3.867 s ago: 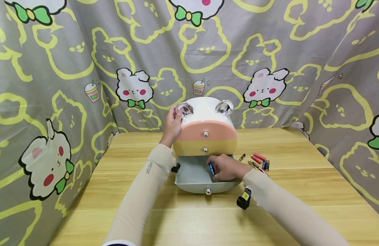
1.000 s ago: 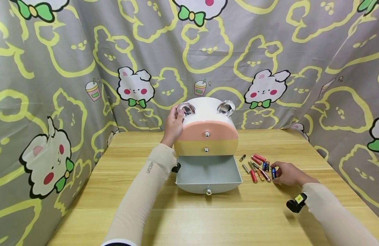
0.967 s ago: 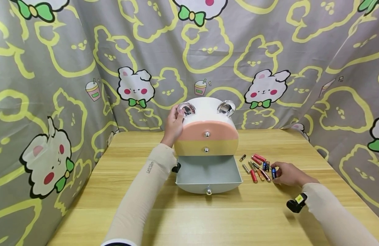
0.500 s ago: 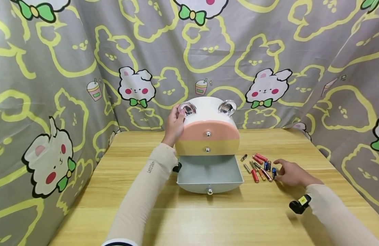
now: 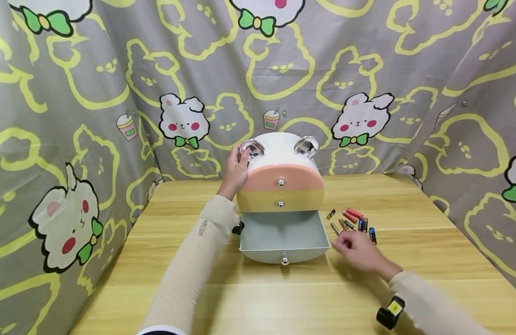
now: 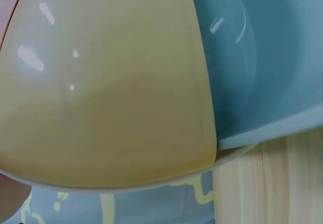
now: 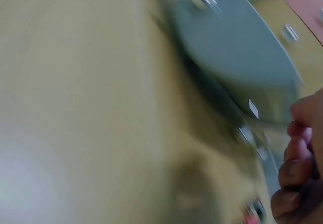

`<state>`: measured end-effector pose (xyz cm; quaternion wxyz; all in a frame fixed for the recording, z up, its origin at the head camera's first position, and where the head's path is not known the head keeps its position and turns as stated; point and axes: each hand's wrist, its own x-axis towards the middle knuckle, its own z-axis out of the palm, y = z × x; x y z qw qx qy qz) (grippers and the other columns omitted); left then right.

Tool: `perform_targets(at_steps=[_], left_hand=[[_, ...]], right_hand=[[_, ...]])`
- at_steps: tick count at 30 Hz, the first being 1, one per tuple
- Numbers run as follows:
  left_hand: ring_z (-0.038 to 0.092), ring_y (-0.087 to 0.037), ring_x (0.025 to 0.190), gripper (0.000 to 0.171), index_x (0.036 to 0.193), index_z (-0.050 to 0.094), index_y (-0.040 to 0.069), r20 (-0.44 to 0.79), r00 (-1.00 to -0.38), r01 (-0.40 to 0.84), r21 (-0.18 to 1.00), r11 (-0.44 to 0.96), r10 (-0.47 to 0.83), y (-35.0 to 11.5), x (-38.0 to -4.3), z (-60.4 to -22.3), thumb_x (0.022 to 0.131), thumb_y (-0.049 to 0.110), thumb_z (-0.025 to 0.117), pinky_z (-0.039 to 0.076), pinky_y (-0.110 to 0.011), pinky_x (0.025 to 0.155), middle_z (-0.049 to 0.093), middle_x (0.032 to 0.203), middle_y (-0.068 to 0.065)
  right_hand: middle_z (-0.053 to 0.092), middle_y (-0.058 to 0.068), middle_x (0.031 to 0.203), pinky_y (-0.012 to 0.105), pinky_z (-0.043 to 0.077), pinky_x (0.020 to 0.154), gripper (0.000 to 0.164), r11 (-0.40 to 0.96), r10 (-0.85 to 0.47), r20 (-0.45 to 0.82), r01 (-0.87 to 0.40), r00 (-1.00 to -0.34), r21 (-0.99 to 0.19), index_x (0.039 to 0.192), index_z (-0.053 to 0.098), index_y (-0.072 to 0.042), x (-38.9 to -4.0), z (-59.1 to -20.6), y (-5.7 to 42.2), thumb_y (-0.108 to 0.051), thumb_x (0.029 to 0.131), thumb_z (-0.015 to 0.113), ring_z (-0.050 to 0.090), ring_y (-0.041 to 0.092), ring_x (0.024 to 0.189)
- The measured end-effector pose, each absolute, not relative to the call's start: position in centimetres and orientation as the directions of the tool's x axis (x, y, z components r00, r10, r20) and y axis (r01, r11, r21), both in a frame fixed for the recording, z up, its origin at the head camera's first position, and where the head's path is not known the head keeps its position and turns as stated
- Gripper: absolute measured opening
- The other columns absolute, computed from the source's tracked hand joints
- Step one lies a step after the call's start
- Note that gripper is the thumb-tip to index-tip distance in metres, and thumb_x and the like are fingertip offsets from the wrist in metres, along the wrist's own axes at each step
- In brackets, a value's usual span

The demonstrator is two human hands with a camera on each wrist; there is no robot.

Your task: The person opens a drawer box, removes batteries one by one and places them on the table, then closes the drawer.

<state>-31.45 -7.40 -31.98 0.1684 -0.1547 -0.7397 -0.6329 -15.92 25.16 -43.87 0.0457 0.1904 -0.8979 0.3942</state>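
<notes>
A small drawer cabinet point(image 5: 281, 177), with a white top, pink and yellow drawer fronts and two silver ears, stands on the table. Its lowest pale blue-grey drawer point(image 5: 285, 230) is pulled out and looks empty inside. My left hand point(image 5: 234, 172) grips the left silver ear point(image 5: 253, 148), thumb in front. Beside the drawer's right front corner, my right hand point(image 5: 358, 251) has its fingers curled, and nothing shows in them. Several batteries point(image 5: 352, 215) lie behind it, some hidden by the hand. A blue battery point(image 5: 373, 235) stands apart at their right.
The wooden table point(image 5: 191, 279) carries everything. A patterned curtain point(image 5: 224, 60) hangs at its back and sides. Silver knobs, such as the lowest drawer's knob point(image 5: 285, 259), stick out of the fronts. The right wrist view is motion-blurred.
My right hand took a blue battery from the drawer, set it down by the other batteries and let go, then moved left toward the drawer. The left hand stayed on the ear.
</notes>
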Motion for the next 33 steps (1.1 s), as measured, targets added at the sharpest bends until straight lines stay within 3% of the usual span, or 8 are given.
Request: perform_targets(at_steps=[5, 10, 13, 16, 20, 28, 33], left_hand=[[0.052, -0.02, 0.108, 0.036, 0.138, 0.043, 0.002, 0.432, -0.901, 0.433, 0.887, 0.157, 0.04, -7.5, -31.4, -31.9, 0.105, 0.015, 0.04, 0.041, -0.032, 0.094, 0.056, 0.123, -0.018], [0.052, -0.023, 0.111, 0.036, 0.138, 0.043, 0.002, 0.434, -0.9, 0.435, 0.887, 0.157, 0.042, -7.3, -31.3, -31.9, 0.105, 0.015, 0.04, 0.041, -0.032, 0.095, 0.056, 0.125, -0.02], [0.053, -0.023, 0.107, 0.035, 0.137, 0.043, 0.002, 0.436, -0.899, 0.437, 0.888, 0.139, 0.039, -7.3, -31.3, -32.0, 0.105, 0.015, 0.039, 0.042, -0.03, 0.091, 0.057, 0.121, -0.018], [0.052, -0.021, 0.107, 0.034, 0.136, 0.043, 0.001, 0.443, -0.896, 0.444, 0.887, 0.129, 0.037, -7.3, -31.2, -32.0, 0.105, 0.014, 0.039, 0.042, -0.03, 0.09, 0.056, 0.121, -0.018], [0.051, -0.018, 0.107, 0.034, 0.137, 0.043, 0.001, 0.457, -0.889, 0.458, 0.88, 0.128, 0.038, -7.4, -31.3, -31.9, 0.105, 0.015, 0.039, 0.041, -0.029, 0.091, 0.055, 0.125, -0.021], [0.051, -0.017, 0.095, 0.034, 0.136, 0.045, 0.002, 0.453, -0.891, 0.451, 0.882, 0.138, 0.021, -7.5, -31.4, -32.1, 0.105, 0.015, 0.04, 0.042, -0.026, 0.081, 0.057, 0.115, -0.019], [0.051, -0.017, 0.093, 0.034, 0.136, 0.045, 0.002, 0.449, -0.894, 0.445, 0.882, 0.155, 0.014, -7.4, -31.3, -32.0, 0.105, 0.016, 0.041, 0.042, -0.027, 0.08, 0.057, 0.112, -0.022]], right_hand=[[0.042, -0.011, 0.057, 0.022, 0.037, 0.049, 0.028, 0.512, -0.338, 0.26, -0.409, -0.905, -0.756, 0.063, 0.05, -0.012, -14.6, -45.4, 21.8, 0.005, 0.084, 0.057, 0.04, 0.003, 0.052], [0.043, -0.009, 0.055, 0.022, 0.034, 0.049, 0.028, 0.483, -0.278, 0.207, -0.323, -0.938, -0.814, 0.063, 0.05, -0.009, -14.2, -45.8, 21.3, 0.003, 0.087, 0.053, 0.04, 0.004, 0.051], [0.05, -0.004, 0.056, 0.021, 0.037, 0.044, 0.025, 0.405, -0.406, 0.116, -0.293, -0.907, -0.866, 0.067, 0.058, -0.004, -14.1, -45.7, 21.9, 0.004, 0.089, 0.049, 0.041, 0.004, 0.048], [0.056, 0.001, 0.058, 0.019, 0.038, 0.04, 0.024, 0.322, -0.607, -0.011, -0.234, -0.794, -0.917, 0.077, 0.065, 0.001, -13.9, -45.6, 22.0, -0.001, 0.093, 0.047, 0.043, 0.004, 0.044], [0.06, 0.003, 0.063, 0.018, 0.038, 0.042, 0.029, 0.284, -0.719, -0.141, -0.102, -0.681, -0.953, 0.093, 0.066, 0.002, -13.5, -45.3, 20.2, -0.016, 0.101, 0.045, 0.045, 0.006, 0.046], [0.059, 0.0, 0.068, 0.018, 0.039, 0.047, 0.046, 0.056, -0.709, -0.222, 0.26, -0.669, -0.964, 0.12, 0.051, 0.013, -12.7, -45.5, 13.8, -0.029, 0.103, 0.042, 0.047, 0.005, 0.051], [0.057, -0.005, 0.068, 0.017, 0.037, 0.049, 0.044, -0.15, -0.645, -0.312, 0.516, -0.698, -0.843, 0.116, 0.055, 0.001, -12.5, -45.9, 10.8, -0.039, 0.1, 0.047, 0.044, 0.002, 0.051]])
